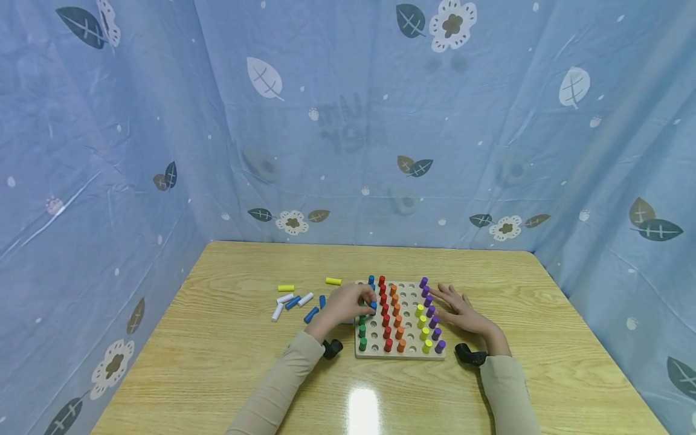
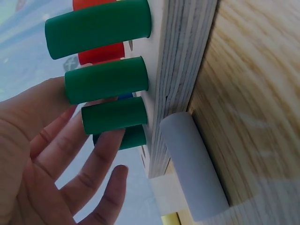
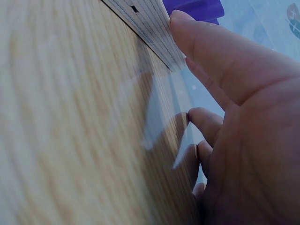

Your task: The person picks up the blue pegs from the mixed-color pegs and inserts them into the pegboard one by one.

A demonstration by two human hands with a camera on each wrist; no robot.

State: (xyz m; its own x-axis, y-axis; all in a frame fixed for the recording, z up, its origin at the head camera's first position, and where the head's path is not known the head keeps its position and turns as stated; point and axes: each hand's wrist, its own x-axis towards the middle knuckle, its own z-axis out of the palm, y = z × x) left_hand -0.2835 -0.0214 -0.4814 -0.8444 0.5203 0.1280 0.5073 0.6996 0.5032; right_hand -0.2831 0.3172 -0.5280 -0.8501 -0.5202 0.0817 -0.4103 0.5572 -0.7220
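Observation:
My left hand (image 1: 344,305) is over the left part of a wooden pegboard (image 1: 399,355), pinching a blue peg (image 1: 373,307) between thumb and forefinger at the second column. In the left wrist view that peg is mostly hidden behind green pegs (image 2: 107,80), and the other fingers (image 2: 83,180) spread past them. My right hand (image 1: 463,315) lies at the board's right side with its fingers extended, close to the purple pegs (image 1: 433,322). In the right wrist view, its thumb (image 3: 211,49) touches the board's edge (image 3: 152,28) beside a purple peg (image 3: 197,9).
Red pegs (image 1: 386,321), orange pegs (image 1: 398,322) and yellow pegs (image 1: 422,322) stand in columns. Left of the board lie loose white pegs (image 1: 277,312), blue pegs (image 1: 311,315) and yellow pegs (image 1: 286,288). A pale peg (image 2: 194,168) lies against the board's left edge. A patterned blue curtain (image 1: 348,181) surrounds the table (image 1: 217,374).

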